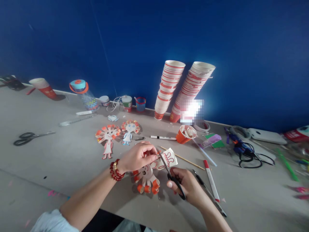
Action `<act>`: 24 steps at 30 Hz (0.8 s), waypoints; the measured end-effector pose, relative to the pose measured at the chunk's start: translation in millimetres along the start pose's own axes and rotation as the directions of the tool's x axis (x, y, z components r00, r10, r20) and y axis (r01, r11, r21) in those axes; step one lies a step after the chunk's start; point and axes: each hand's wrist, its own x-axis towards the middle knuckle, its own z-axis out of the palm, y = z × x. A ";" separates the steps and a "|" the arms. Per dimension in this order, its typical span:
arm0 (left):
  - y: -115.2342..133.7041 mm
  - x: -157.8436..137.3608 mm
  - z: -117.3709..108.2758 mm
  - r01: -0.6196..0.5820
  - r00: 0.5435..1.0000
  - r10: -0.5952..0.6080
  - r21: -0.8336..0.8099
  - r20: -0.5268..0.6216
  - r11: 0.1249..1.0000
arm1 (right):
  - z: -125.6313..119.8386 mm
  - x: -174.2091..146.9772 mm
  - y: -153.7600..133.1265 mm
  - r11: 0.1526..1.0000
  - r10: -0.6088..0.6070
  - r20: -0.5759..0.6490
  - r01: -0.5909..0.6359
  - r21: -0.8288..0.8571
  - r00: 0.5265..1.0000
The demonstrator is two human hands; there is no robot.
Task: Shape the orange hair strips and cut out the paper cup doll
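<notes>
Right grip (pixel 187 184) grasps scissors (pixel 172 178), left grip (pixel 137 157) paper doll (pixel 148 173); pen (pixel 209 193) and marker (pixel 211 181) lie rightward.

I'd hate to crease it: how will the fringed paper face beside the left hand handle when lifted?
The fringed paper face is probably light, since it looks like thin paper. Its curled orange strips are narrow and separate, so they may bend or snag easily. Rolling seems unlikely, as the strips splay outward.
</notes>
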 end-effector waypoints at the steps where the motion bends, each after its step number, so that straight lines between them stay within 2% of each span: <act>1: 0.3 -0.2 -0.3 0.000 1.000 0.000 0.005 0.006 1.000 | -0.3 -0.1 -0.2 1.000 -0.001 0.000 0.001 -0.007 1.000; 7: 0.8 -0.3 -3.2 0.028 0.998 -0.027 -0.008 0.055 1.000 | -1.9 -0.6 -1.0 0.999 -0.003 0.002 0.003 -0.047 1.000; 11: 0.9 0.0 -5.3 0.048 0.994 -0.040 -0.079 0.104 0.996 | -4.4 -1.1 -2.0 0.997 -0.002 0.014 0.003 -0.083 1.000; 19: -4.7 -0.5 -6.6 0.189 0.970 -0.145 -0.235 0.194 0.953 | -9.5 -3.3 -2.4 0.991 0.004 0.056 0.004 -0.134 0.998; 24: -7.6 -0.7 -7.0 0.209 0.963 -0.151 -0.264 0.223 0.942 | -9.6 -4.4 -1.2 0.990 0.000 0.059 0.008 -0.139 0.998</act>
